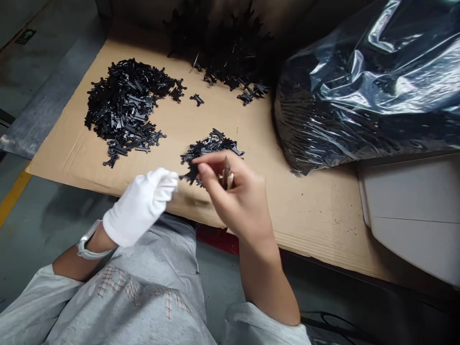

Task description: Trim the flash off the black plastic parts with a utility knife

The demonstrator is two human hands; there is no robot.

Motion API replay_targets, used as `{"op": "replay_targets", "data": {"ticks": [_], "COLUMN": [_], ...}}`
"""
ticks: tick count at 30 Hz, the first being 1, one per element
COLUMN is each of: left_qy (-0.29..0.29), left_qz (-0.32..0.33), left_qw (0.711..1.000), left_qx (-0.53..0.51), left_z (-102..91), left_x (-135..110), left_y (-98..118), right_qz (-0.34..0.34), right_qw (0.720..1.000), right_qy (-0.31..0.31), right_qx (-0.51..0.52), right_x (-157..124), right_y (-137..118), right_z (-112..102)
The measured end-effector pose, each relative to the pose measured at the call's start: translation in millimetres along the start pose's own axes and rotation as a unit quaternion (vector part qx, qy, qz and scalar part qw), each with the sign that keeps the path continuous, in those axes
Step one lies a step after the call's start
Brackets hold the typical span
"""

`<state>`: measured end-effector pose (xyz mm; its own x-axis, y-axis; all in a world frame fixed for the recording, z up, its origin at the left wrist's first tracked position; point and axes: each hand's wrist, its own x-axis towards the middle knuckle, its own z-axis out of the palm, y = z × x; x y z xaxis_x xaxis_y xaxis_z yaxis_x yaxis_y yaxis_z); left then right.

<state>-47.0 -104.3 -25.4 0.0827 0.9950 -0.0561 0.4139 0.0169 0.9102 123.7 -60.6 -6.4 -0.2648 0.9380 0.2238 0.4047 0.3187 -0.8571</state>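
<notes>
My left hand [140,206] wears a white cotton glove, its fingers bunched together, with nothing visible in them. It hovers over the cardboard's near edge. My right hand [230,196] is bare and pinches a small pale tool [226,174], too blurred to name, just in front of a small heap of black plastic parts [210,147]. A larger heap of the same parts [124,108] lies to the left, and a dark mass of them [219,48] lies at the back. A lone black part [197,99] sits between them.
The parts lie on a flattened cardboard sheet [309,215] laid on a low surface. A bulging black plastic bag [362,86] fills the right side, above a white bin [409,220]. Grey floor with a yellow line [12,196] shows at the left.
</notes>
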Motion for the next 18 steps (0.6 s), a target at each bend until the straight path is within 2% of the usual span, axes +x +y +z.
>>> {"op": "replay_targets", "data": {"ticks": [2,5,9,11,14,16,18], "left_qy": [0.036,0.121,0.191,0.205,0.210,0.205,0.202], "left_qz": [-0.044,-0.101,-0.123,-0.115,-0.103,-0.103,-0.106], "left_qw": [0.998,0.985,0.970,0.970,0.971,0.971,0.972], "left_qx": [0.024,0.063,0.082,0.063,0.059,0.063,0.062], "left_z": [-13.0,-33.8,-49.2,-50.3,-48.2,-47.4,-48.6], "left_x": [0,-4,-6,-5,-2,-1,-1], "left_y": [-15,-27,-29,-27,-25,-24,-24], "right_qz": [0.008,0.040,0.042,0.000,-0.075,-0.091,-0.100], "right_qw": [0.995,0.971,0.915,0.899,0.874,0.859,0.851], "right_qy": [0.012,-0.023,-0.030,-0.076,-0.208,-0.242,-0.238], "right_qx": [-0.101,-0.235,-0.399,-0.431,-0.433,-0.442,-0.457], "right_x": [16,36,43,43,47,53,57], "right_y": [17,33,20,5,-9,-10,-6], "right_z": [-2,-2,12,27,56,71,79]}}
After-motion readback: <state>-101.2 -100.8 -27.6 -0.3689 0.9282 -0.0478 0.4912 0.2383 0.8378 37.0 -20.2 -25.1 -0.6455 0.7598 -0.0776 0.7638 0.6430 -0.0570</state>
